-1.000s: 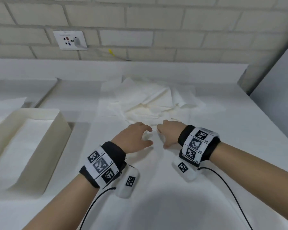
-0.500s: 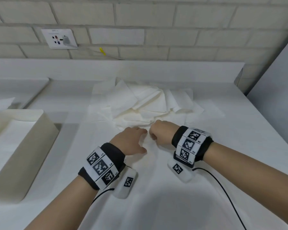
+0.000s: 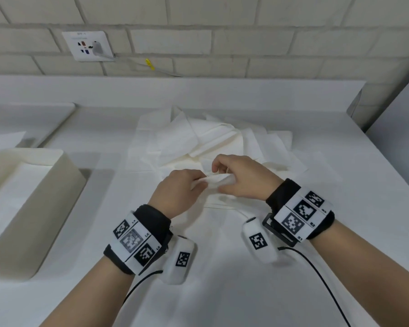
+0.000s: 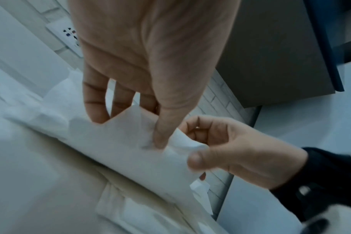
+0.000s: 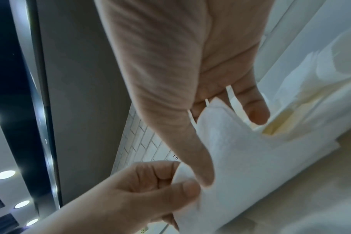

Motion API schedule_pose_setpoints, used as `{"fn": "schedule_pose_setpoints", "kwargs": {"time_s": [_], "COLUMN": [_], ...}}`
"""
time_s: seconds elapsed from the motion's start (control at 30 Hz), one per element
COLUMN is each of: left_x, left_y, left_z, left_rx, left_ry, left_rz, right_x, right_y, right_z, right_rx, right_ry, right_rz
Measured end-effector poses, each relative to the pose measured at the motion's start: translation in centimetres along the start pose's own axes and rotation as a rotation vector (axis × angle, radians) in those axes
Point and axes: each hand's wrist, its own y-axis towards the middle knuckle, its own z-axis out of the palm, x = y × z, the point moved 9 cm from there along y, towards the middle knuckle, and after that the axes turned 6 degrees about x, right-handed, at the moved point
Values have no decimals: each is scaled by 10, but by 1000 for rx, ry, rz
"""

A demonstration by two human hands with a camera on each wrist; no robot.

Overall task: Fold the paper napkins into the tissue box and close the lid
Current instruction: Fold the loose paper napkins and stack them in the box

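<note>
A white napkin (image 3: 216, 182) is lifted off the table between both hands. My left hand (image 3: 196, 182) pinches its left part with thumb and fingers, and my right hand (image 3: 227, 178) pinches the part beside it. The left wrist view shows the left hand (image 4: 150, 136) pressing the napkin (image 4: 120, 150) next to the right hand (image 4: 192, 142). In the right wrist view the right hand (image 5: 220, 142) holds the napkin (image 5: 240, 166) above the left hand (image 5: 182, 178). A loose pile of napkins (image 3: 213, 138) lies just behind. The open cream tissue box (image 3: 45, 220) stands at the left, with white paper inside.
A flat white sheet (image 3: 222, 244) lies on the table (image 3: 316, 232) under my wrists. A shallow white tray or lid (image 3: 28, 114) sits far left. A raised ledge and a brick wall with a socket (image 3: 87, 46) bound the back. A grey panel (image 3: 399, 114) stands at the right.
Both hands were low on the sheet in front of the pile; now they have risen slightly and pinch a napkin between them. The box has not moved.
</note>
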Motion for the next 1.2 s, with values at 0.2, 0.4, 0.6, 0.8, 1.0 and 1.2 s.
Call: {"fn": "schedule_pose_setpoints", "kwargs": {"time_s": [0.2, 0.4, 0.6, 0.8, 1.0, 1.2], "left_x": [-6, -9, -7, -5, -8, -1], "left_y": [-6, -13, -21, -23, -22, -26], "left_z": [-23, -29, -49, -60, -71, -73], "left_rx": [-186, -205, -380, -502, -505, -463], "left_ry": [-156, -258, -241, -439, -621, -805], "left_rz": [78, 96, 135, 131, 156, 161], "right_x": [-5, -5, 1, 11, 13, 5], "right_y": [-5, -9, -14, -13, -6, -11], "right_z": [-9, -26, -42, -53, -50, -62], "right_rx": [-186, -403, -613, -656, -420, -481], "right_ry": [-13, 141, 262, 320, 401, 614], "right_rz": [-6, -73, -182, -221, -159, -139]}}
